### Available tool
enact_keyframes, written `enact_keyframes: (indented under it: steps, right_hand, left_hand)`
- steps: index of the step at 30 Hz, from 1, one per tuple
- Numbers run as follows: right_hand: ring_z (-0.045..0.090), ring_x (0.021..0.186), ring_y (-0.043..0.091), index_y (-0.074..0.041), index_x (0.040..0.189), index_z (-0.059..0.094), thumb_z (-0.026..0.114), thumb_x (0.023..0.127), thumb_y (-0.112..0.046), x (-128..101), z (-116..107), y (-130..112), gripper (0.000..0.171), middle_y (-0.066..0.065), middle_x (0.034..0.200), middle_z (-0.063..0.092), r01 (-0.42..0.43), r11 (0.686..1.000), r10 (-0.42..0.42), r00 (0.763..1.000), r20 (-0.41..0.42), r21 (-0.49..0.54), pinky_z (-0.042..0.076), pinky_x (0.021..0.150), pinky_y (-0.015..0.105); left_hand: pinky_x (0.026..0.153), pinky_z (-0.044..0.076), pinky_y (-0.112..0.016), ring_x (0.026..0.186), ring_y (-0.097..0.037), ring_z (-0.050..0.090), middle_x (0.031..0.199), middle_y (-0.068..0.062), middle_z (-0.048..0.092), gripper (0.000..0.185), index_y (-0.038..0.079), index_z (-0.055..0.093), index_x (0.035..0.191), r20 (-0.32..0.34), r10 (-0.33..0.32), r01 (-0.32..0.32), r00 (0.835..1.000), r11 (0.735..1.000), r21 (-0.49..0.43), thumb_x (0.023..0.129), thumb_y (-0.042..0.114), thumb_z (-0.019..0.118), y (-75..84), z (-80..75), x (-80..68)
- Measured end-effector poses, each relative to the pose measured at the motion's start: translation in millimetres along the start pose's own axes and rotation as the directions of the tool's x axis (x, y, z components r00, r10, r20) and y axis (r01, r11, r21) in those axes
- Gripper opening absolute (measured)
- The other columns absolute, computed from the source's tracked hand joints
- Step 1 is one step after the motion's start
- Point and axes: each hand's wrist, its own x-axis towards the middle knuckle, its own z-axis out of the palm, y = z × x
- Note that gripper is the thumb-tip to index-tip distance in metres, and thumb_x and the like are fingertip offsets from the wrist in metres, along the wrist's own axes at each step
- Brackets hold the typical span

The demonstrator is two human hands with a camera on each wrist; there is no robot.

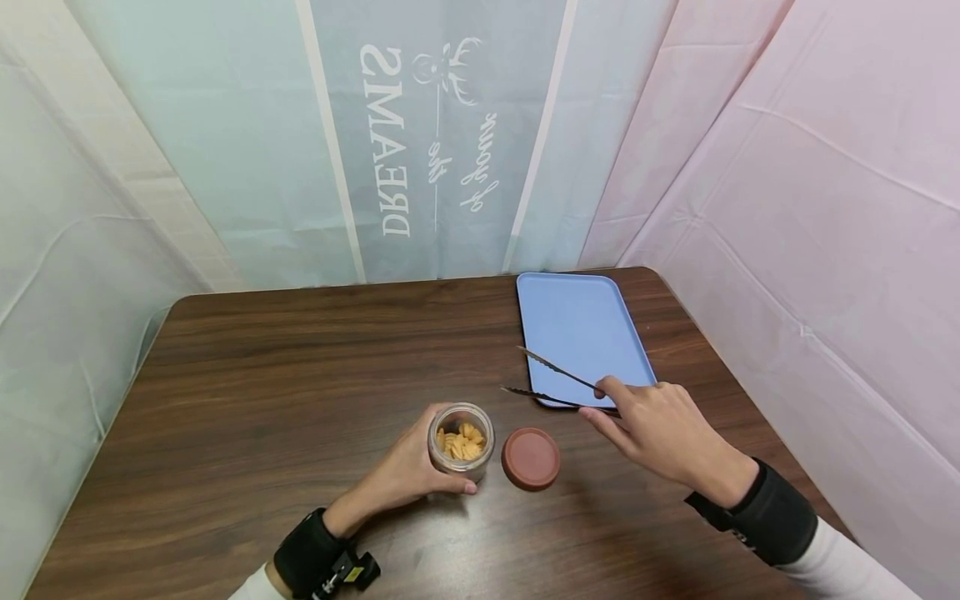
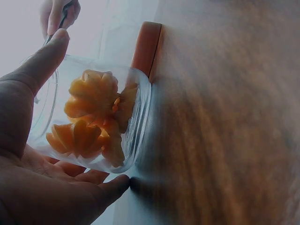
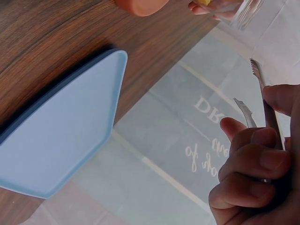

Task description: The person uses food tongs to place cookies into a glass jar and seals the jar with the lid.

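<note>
The left hand [image 1: 408,475] grips the open jar [image 1: 461,440] of orange pieces; the right hand [image 1: 652,429] pinches metal tongs [image 1: 555,383]. A loose pinch could likely drop the tongs onto the bench [image 1: 262,392].

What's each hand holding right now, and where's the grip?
Left hand grips the open glass jar around its side wall. Right hand pinches the metal tongs near their hinge end, tips open.

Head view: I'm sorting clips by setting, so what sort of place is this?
Likely a makeshift recording booth, not a kitchen: printed cloth sheets wall in a wooden table bearing only a blue tray, a jar, its lid and tongs.
</note>
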Motion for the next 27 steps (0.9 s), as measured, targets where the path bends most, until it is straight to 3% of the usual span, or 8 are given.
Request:
enact_keyframes:
  steps: [10, 27]
  right_hand:
    - [0.022, 0.043, -0.005, -0.01, 0.102, 0.067, 0.045, 0.111, -0.057, -5.6, 3.1, 7.2, 0.052, -0.019, 0.051, 0.038, -0.027, 1.0, 0.027, 1.0, -0.002, 0.002, 0.022, 0.042, 0.019]
    - [0.029, 0.045, -0.003, -0.009, 0.102, 0.067, 0.059, 0.107, -0.049, -14.7, 2.1, 16.9, 0.041, -0.021, 0.052, 0.033, -0.086, 0.996, 0.086, 0.996, 0.016, -0.015, 0.027, 0.043, 0.022]
  left_hand:
    - [0.11, 0.047, -0.043, 0.125, -0.025, 0.063, 0.137, -0.006, 0.067, 0.099, 0.014, 0.05, 0.145, 0.0, 0.005, -0.005, 1.0, 1.0, -0.012, 0.065, 0.035, 0.104, -1.7, 0.8, 0.3]
    - [0.11, 0.046, -0.043, 0.125, -0.025, 0.062, 0.138, -0.007, 0.065, 0.098, 0.012, 0.05, 0.146, 0.005, -0.008, 0.008, 1.0, 1.0, -0.027, 0.066, 0.029, 0.104, -0.1, 1.1, 0.9]
